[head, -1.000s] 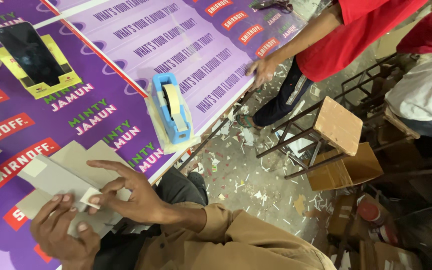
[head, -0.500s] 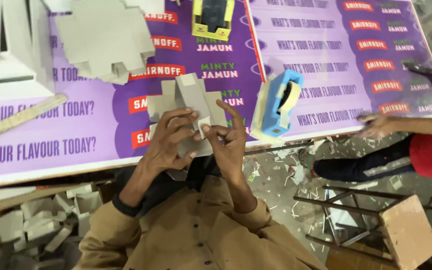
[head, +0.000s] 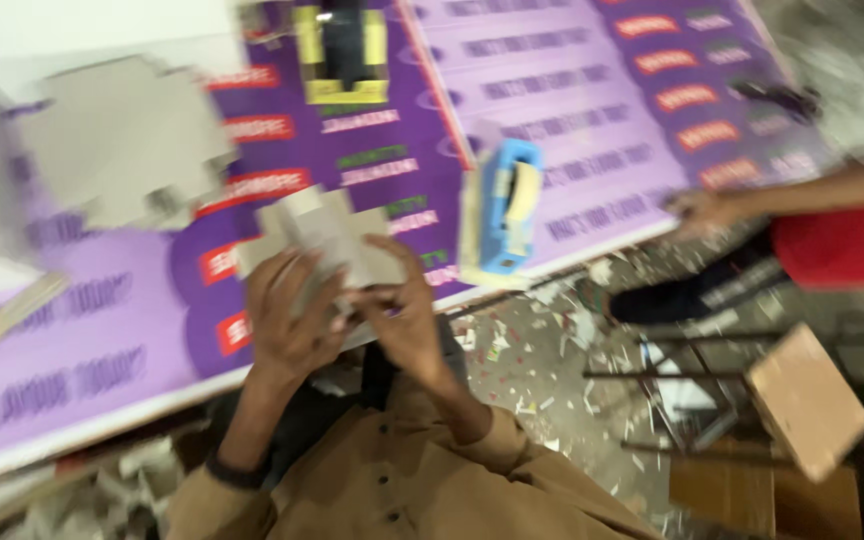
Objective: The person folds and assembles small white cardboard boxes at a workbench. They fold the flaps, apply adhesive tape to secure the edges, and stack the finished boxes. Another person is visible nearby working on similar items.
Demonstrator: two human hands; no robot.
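- Grey card blank [head: 322,232]: held above the purple desk [head: 102,330] edge, near a blue tape dispenser [head: 505,205].
- Left hand [head: 287,315], right hand [head: 402,320]: both pinch its lower flaps.
- Judged light, stiff, creasable; hold by edges.

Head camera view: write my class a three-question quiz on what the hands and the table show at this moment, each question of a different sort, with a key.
1. True or false: both hands grip the grey cardboard cut-out.
2. Which thing lies on the table just beside the right hand? A) the blue tape dispenser B) the wooden stool C) a stack of grey cardboard blanks
3. Fill in: the table is covered with a printed ______ banner.

Key: 1 true, the left hand and the right hand both hold it. 2 A. 3 purple.
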